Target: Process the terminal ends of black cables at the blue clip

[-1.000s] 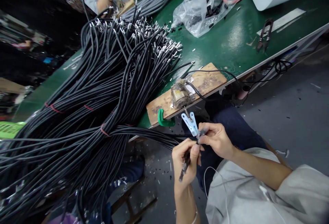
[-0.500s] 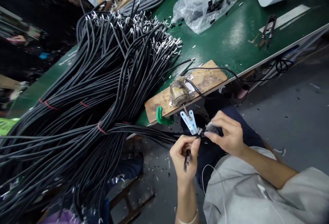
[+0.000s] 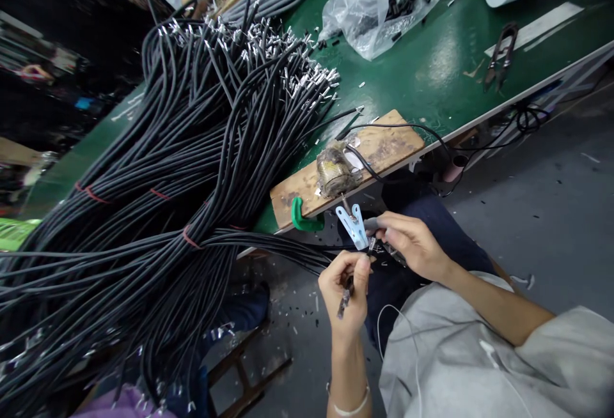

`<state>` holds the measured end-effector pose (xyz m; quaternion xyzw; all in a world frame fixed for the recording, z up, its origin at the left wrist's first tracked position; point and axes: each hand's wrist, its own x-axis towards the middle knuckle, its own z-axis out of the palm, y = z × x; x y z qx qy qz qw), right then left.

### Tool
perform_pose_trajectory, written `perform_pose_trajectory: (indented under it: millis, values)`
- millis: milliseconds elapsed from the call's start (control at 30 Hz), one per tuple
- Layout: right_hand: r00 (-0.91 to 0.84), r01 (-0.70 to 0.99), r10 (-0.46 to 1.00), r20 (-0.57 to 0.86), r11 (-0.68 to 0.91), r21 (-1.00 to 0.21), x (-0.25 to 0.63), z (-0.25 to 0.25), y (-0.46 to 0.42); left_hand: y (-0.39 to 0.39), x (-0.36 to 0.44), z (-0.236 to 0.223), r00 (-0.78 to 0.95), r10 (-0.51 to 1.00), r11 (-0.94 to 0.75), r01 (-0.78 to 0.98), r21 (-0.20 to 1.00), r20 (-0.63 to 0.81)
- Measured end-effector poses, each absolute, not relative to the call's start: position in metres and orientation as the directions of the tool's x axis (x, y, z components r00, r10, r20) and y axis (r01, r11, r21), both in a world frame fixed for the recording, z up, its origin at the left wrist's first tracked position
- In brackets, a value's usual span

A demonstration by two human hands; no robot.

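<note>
Clip (image 3: 357, 237): smooth plastic; cables (image 3: 268, 125) matt blk, w/ shiny metallic tips (image 3: 327, 79); board (image 3: 392, 139) rough wd; tabletop (image 3: 441, 63) v. glossy.

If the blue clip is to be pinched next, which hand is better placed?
Probably the right hand: its fingertips are right beside the blue clip, while the left hand is closed around a dark item.

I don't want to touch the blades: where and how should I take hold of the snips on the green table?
I'd pinch the snips by the looped handle from above, coming from the far side: its rounded bend faces away from the near edge of the table, while the parted blades point toward that edge, so this should avoid them.
</note>
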<state>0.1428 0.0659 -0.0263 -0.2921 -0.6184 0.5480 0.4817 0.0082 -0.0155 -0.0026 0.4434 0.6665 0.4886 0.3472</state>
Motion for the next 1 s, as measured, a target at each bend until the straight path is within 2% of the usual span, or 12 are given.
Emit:
perform_pose_trajectory:
  millis: [67, 200, 300, 367, 500, 700, 733, 800, 867, 900, 933, 1000]
  values:
    - [-0.39, -0.153, 0.868, 0.308, 0.269, -0.951, 0.142, -0.022, 0.066, -0.015, 0.009, -0.002, -0.367, 0.93, 0.126, 0.295, 0.947, -0.009]
    - [-0.321, -0.044, 0.817, 0.478, 0.491, -0.87, 0.14, -0.024, 0.063, -0.015, 0.01, -0.003, -0.378, 0.926, 0.126, 0.325, 0.937, 0.006]
    - [-0.34, -0.003, 0.757, 0.558, 0.592, -0.806, 0.141, -0.032, 0.063, -0.016, 0.01, -0.003, -0.39, 0.921, 0.133, 0.317, 0.939, 0.001]
    - [-0.338, 0.014, 0.774, 0.536, 0.573, -0.819, 0.143, -0.035, 0.064, -0.016, 0.01, -0.004, -0.398, 0.917, 0.14, 0.306, 0.942, -0.007]
    - [-0.363, -0.057, 0.862, 0.355, 0.36, -0.931, 0.144, -0.032, 0.065, -0.017, 0.011, -0.006, -0.396, 0.918, 0.142, 0.279, 0.95, -0.02]
    - [-0.453, -0.168, 0.762, 0.462, 0.436, -0.884, 0.139, -0.025, 0.06, -0.015, 0.003, 0.003, -0.261, 0.959, 0.193, 0.304, 0.933, -0.113]
    - [-0.488, -0.234, 0.761, 0.427, 0.357, -0.904, 0.138, -0.025, 0.059, -0.014, -0.001, 0.006, -0.193, 0.974, 0.177, 0.316, 0.932, -0.119]
    - [-0.611, -0.393, 0.737, 0.29, 0.035, -0.919, 0.137, -0.028, 0.057, -0.011, -0.007, 0.009, -0.045, 0.997, 0.07, 0.315, 0.947, -0.058]
    - [-0.74, -0.448, 0.657, 0.14, -0.328, -0.832, 0.136, -0.031, 0.058, -0.008, -0.011, 0.01, 0.036, 0.998, -0.063, 0.287, 0.956, 0.055]
    - [-0.784, -0.424, 0.617, 0.073, -0.446, -0.788, 0.135, -0.032, 0.059, -0.007, -0.011, 0.009, 0.034, 0.994, -0.108, 0.279, 0.954, 0.103]
    - [-0.809, -0.384, 0.588, 0.014, -0.509, -0.77, 0.135, -0.032, 0.062, -0.007, -0.011, 0.007, 0.014, 0.991, -0.133, 0.282, 0.95, 0.135]
    - [-0.804, -0.307, 0.59, -0.069, -0.511, -0.803, 0.135, -0.032, 0.072, -0.007, -0.008, 0.004, -0.055, 0.982, -0.153, 0.308, 0.939, 0.178]
